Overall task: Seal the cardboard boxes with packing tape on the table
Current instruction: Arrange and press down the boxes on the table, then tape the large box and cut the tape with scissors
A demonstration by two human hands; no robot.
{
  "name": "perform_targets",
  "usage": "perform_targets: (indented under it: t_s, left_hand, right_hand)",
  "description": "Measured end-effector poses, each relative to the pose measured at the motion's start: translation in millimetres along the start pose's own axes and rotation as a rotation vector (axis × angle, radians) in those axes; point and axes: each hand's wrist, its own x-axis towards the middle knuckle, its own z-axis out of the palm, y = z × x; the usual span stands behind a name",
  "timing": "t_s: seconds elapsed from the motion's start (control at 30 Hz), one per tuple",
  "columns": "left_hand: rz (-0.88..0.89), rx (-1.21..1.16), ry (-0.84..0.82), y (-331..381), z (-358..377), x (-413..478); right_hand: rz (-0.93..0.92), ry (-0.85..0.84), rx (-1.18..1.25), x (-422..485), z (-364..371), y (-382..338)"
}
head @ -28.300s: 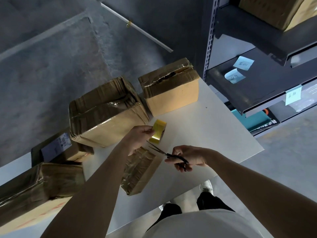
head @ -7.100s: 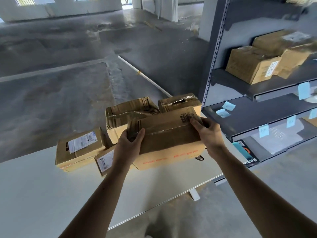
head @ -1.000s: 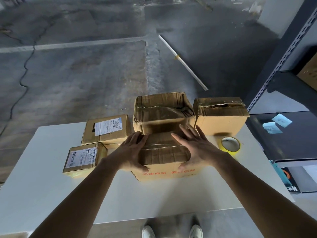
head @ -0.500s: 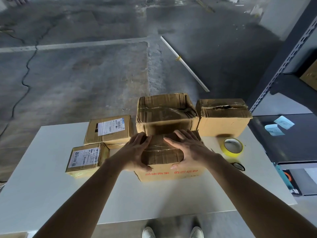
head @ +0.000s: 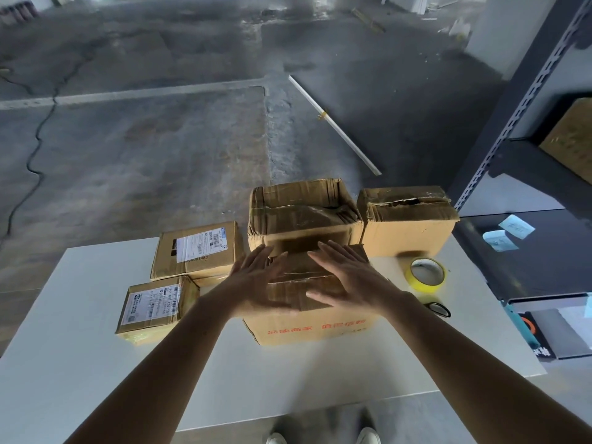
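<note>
— State of the left grip (head: 256,285)?
— Spread wide, fingers straight, palm down on the top flaps of the front box (head: 307,328). Curled round nothing. A little blurred at the fingertips.

— And the right grip (head: 349,283)?
— Same way: flat, fingers straight and apart, laid on the right half of the same top. Pinching nothing. Between the two, a strip of glossy brown top with a crease across.

— Where exactly, this box?
— Standing near the middle of the white surface (head: 80,363), with red print on the near side. Right against a bigger box (head: 304,213) behind it, which is taller, wrinkled and shiny on top.

— More at the right?
— Yes. Just beside the bigger one, a third box (head: 407,233) with a torn seam along the top. In front of that, a yellow tape roll (head: 424,286) lying flat, near the right grip but apart from it.

— At the left?
— Two small ones with white labels: far labelled box (head: 198,248) and near labelled box (head: 157,304), almost corner to corner. Cannot tell whether touching.

— Around the surface?
— Grey concrete floor (head: 144,139) beyond, with a white rod (head: 336,126) lying on it. At the right a dark shelf rack (head: 512,123), with pale blue notes (head: 516,226) stuck on one shelf.
</note>
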Motion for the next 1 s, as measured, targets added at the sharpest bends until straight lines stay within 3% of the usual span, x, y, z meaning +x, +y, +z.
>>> perform_targets:
  t_s: [0.2, 0.33, 0.53, 1.0]
  left_hand:
    - [0.204, -0.189, 0.411, 35, -7, 18]
    - [0.332, -0.231, 0.499, 74, -5, 41]
    - [0.397, -0.244, 0.475, 150, 5, 78]
    - [0.204, -0.215, 0.247, 242, 36, 168]
  right_hand:
    - [0.022, 0.467, 0.078, -14, -10, 14]
    - [0.143, 0.652, 0.097, -35, -17, 48]
    - [0.305, 0.659, 0.105, -76, -17, 99]
    - [0.464, 0.58, 0.218, -110, -10, 182]
